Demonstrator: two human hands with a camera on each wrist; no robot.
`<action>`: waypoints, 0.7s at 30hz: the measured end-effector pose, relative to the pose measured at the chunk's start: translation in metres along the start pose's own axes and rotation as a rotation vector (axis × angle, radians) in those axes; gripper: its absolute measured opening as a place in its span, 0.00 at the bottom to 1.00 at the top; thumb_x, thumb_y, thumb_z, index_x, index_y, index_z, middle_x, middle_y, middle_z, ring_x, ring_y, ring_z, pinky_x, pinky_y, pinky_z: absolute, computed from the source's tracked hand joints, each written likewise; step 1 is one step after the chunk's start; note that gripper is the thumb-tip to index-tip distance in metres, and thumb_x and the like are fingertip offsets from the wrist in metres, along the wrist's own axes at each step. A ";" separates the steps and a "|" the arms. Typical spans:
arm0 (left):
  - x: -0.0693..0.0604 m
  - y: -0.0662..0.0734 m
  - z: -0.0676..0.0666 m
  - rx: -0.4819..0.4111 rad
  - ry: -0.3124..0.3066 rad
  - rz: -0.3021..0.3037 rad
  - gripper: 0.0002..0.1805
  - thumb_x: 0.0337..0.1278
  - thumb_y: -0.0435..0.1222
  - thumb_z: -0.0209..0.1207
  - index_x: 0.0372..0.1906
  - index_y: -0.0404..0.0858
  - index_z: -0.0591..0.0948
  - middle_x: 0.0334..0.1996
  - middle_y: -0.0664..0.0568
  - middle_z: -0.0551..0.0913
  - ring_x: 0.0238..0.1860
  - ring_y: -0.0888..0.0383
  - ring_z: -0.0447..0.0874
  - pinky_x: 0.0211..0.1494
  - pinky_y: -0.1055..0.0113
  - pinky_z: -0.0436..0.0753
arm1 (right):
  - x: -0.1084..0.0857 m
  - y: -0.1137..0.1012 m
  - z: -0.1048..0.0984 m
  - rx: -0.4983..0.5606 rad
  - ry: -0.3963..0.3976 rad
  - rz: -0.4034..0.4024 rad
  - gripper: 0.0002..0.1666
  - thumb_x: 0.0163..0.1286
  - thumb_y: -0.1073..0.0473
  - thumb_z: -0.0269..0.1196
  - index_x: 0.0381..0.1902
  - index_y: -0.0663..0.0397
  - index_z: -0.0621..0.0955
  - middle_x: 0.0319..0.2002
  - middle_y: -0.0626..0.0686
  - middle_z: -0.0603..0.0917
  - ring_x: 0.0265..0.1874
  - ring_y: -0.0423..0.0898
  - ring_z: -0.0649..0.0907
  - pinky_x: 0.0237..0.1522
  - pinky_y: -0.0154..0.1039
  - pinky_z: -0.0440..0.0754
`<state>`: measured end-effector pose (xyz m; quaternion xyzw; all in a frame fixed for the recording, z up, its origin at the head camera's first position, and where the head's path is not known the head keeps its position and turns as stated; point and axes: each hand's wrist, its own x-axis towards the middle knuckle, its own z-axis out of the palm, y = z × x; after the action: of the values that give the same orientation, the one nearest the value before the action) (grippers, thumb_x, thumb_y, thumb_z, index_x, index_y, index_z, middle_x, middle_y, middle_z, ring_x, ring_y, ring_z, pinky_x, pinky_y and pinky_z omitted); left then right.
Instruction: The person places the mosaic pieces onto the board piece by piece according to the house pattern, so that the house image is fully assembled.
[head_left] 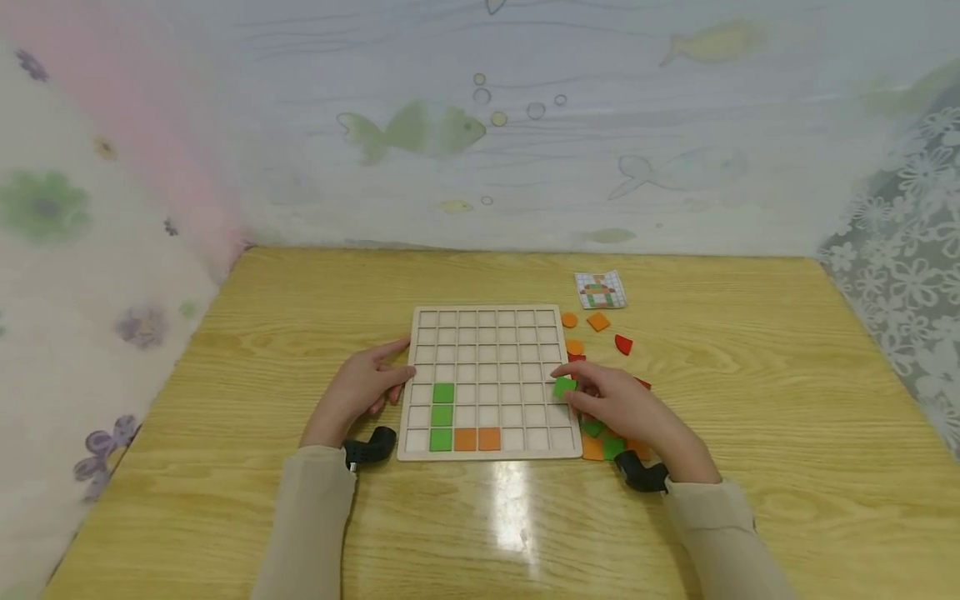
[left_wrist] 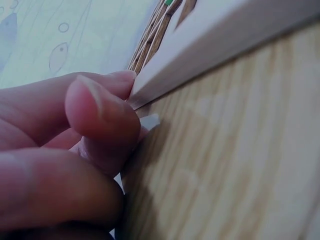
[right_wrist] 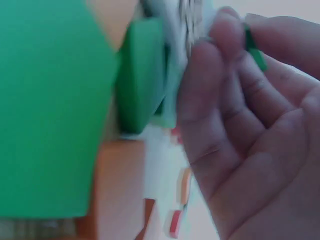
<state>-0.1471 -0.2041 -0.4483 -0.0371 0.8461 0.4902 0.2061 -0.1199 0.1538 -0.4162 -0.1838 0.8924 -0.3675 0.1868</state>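
The right hand (head_left: 618, 402) pinches a green tile (head_left: 564, 388) between thumb and fingers, holding it over the right edge of the gridded wooden board (head_left: 467, 353). Left of that pinch, three green tiles in a column (head_left: 442, 416) and, nearer the person, two orange tiles (head_left: 465, 439) sit in cells. At the board's far side from the pinch, the left hand (head_left: 363, 383) rests thumb and index finger, spread apart, against the edge. Under and beside the right hand lie loose green, orange and red pieces (head_left: 613, 448). Beyond the pinch, a small card (head_left: 600, 290) bears a coloured grid pattern; any lettering is too small to read.
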 end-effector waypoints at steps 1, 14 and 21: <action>0.000 0.001 0.000 0.001 -0.002 0.003 0.31 0.52 0.49 0.58 0.63 0.60 0.63 0.13 0.46 0.73 0.07 0.59 0.59 0.11 0.67 0.64 | 0.000 -0.001 0.000 -0.003 -0.005 -0.004 0.17 0.65 0.50 0.56 0.51 0.41 0.74 0.23 0.47 0.76 0.20 0.43 0.74 0.24 0.37 0.73; -0.004 0.001 -0.004 0.003 0.004 0.025 0.31 0.52 0.48 0.59 0.63 0.60 0.63 0.13 0.46 0.73 0.07 0.58 0.59 0.10 0.66 0.64 | 0.005 -0.012 0.014 -0.033 -0.024 -0.054 0.14 0.63 0.54 0.58 0.48 0.44 0.76 0.22 0.43 0.75 0.20 0.40 0.72 0.25 0.34 0.71; -0.001 0.001 -0.001 -0.012 -0.001 0.033 0.30 0.52 0.48 0.59 0.62 0.60 0.64 0.13 0.45 0.73 0.07 0.58 0.58 0.10 0.67 0.63 | 0.006 -0.018 0.023 0.003 -0.040 -0.066 0.12 0.62 0.53 0.60 0.45 0.40 0.79 0.26 0.40 0.77 0.26 0.39 0.75 0.30 0.35 0.74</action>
<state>-0.1469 -0.2046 -0.4467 -0.0241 0.8436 0.4986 0.1980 -0.1111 0.1260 -0.4194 -0.2200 0.8815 -0.3709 0.1924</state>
